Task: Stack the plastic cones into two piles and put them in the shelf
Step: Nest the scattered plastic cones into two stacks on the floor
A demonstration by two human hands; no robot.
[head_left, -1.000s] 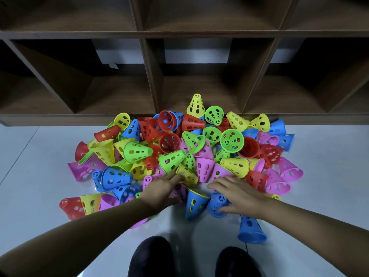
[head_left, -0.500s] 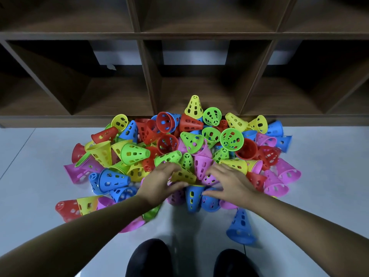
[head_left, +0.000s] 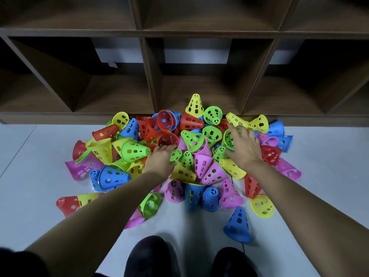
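A heap of perforated plastic cones (head_left: 205, 168) in red, yellow, green, blue and pink lies on the floor against the foot of a dark wooden shelf (head_left: 151, 84). My left hand (head_left: 160, 159) is sunk into the middle of the heap, fingers curled around a small green cone (head_left: 176, 154) below a red one (head_left: 167, 139). My right hand (head_left: 244, 146) lies spread over the right side of the heap, fingers straight. It covers a green cone (head_left: 227, 139), and its fingertips touch a yellow cone (head_left: 236, 119).
The shelf's lower compartments (head_left: 199, 88) stand open behind the heap. One blue cone (head_left: 238, 224) stands upright apart from the heap, near my shoes (head_left: 148, 256). Pale tiled floor (head_left: 329, 176) stretches to both sides.
Both hands have moved from the near edge of the heap deeper into it, the right one up and to the right. The left hand now grips a green cone.
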